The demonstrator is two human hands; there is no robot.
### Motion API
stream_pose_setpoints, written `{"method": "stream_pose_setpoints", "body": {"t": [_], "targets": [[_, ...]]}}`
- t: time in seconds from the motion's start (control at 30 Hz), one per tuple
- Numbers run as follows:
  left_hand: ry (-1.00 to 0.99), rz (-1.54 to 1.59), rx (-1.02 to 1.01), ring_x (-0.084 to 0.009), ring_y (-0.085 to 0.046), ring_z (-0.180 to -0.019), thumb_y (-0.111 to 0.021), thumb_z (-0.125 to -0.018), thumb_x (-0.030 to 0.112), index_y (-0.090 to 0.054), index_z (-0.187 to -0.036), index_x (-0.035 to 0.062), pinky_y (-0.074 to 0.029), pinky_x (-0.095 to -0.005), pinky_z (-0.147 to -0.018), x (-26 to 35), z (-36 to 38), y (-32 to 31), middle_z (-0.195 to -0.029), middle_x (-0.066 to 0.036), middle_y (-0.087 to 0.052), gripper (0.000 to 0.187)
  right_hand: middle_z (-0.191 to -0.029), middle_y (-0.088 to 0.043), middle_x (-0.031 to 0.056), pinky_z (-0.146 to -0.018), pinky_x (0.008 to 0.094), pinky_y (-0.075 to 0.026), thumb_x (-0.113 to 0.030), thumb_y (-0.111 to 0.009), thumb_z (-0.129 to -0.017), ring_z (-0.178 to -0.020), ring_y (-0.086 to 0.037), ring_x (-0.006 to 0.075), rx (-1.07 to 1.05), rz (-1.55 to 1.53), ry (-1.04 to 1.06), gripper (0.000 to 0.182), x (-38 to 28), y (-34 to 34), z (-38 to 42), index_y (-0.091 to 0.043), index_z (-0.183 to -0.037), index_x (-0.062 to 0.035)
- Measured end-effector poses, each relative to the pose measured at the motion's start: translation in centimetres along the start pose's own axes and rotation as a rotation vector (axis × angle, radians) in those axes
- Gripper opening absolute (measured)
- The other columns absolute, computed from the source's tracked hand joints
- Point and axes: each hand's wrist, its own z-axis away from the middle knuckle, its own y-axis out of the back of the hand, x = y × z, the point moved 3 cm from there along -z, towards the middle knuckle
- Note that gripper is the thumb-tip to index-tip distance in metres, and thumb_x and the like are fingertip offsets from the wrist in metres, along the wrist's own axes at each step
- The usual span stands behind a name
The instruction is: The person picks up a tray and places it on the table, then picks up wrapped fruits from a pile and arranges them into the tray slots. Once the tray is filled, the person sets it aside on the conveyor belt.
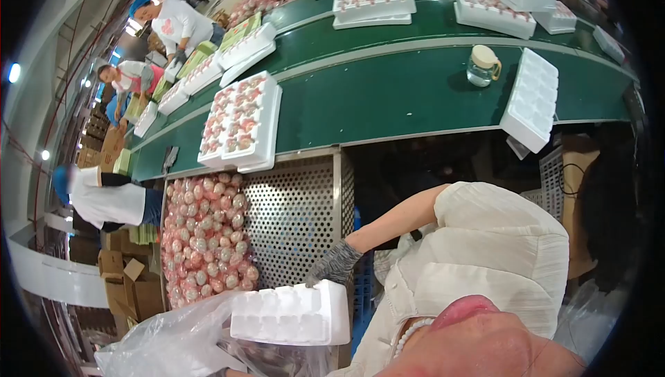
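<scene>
Head view, gloved hand (334, 263) — white foam tray (291, 315), empty cups, plastic bag (166, 342).

A lidded glass jar (482, 65) stands on the green conveyor (388, 96).

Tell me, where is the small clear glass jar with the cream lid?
In the head view, the small clear glass jar with the cream lid stands upper right on the green conveyor belt, just left of an empty white foam tray.

the hand (334, 264) wears a grey knit cloth glove. the tray (291, 315) is matt white foam, beside a perforated metal panel (298, 211). the conveyor belt (388, 96) is smooth green.
</scene>
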Motion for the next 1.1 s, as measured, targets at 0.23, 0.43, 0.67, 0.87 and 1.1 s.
{"method": "stream_pose_setpoints", "body": {"t": [0.23, 0.43, 0.67, 0.87, 1.1], "targets": [[-0.081, 0.097, -0.235, -0.0226, -0.05, -0.089, -0.035, -0.082, 0.021, -0.051, -0.096, 0.0024, -0.038, -0.0307, -0.079, 3.4, -2.0, -11.8, -0.094, -0.012, -0.054, 0.028, -0.093, -0.054, 0.0034, -0.077, 0.0285, -0.044, -0.025, -0.055, -0.077, -0.088, -0.05, 0.011, 0.087, 0.268, 0.174, 0.025, -2.3, -2.2, 9.4, -0.05, -0.096, -0.0078], [-0.075, 0.087, -0.329, -0.0225, -0.05, -0.091, -0.035, -0.082, 0.021, -0.05, -0.098, 0.002, -0.037, -0.0306, -0.08, 3.5, -1.1, -17.3, -0.096, -0.012, -0.053, 0.029, -0.105, -0.048, 0.005, -0.083, 0.0273, -0.039, -0.026, -0.055, -0.077, -0.096, -0.045, 0.0121, 0.275, 0.355, 0.385, 0.048, -3.0, -2.2, 18.2, -0.038, -0.115, -0.0028], [0.004, 0.034, -0.29, -0.0224, -0.049, -0.093, -0.035, -0.082, 0.02, -0.048, -0.1, 0.0015, -0.036, -0.0305, -0.082, 0.9, 0.9, -18.8, -0.098, -0.012, -0.052, 0.029, -0.107, -0.047, 0.0068, -0.084, 0.0312, -0.04, -0.027, -0.058, -0.074, -0.099, -0.047, 0.0146, 0.433, 0.183, 0.722, 0.054, -3.5, 0.3, 24.4, -0.036, -0.117, -0.0031], [0.107, 0.007, -0.201, -0.0223, -0.048, -0.094, -0.034, -0.083, 0.02, -0.047, -0.102, 0.0011, -0.035, -0.0304, -0.083, -1.4, 3.0, -18.4, -0.101, -0.012, -0.051, 0.03, -0.104, -0.049, 0.0064, -0.083, 0.031, -0.041, -0.026, -0.058, -0.074, -0.096, -0.048, 0.0141, 0.425, 0.019, 0.795, 0.051, -3.4, 1.8, 25.7, -0.037, -0.115, -0.0037], [0.186, 0.002, -0.114, -0.0222, -0.047, -0.097, -0.034, -0.083, 0.02, -0.046, -0.104, 0.0006, -0.034, -0.0303, -0.085, -3.0, 5.3, -18.2, -0.103, -0.012, -0.05, 0.031, -0.102, -0.05, 0.0058, -0.081, 0.0306, -0.041, -0.026, -0.057, -0.074, -0.094, -0.048, 0.0135, 0.42, -0.043, 0.797, 0.048, -3.5, 2.8, 26.2, -0.039, -0.113, -0.0045]]}}
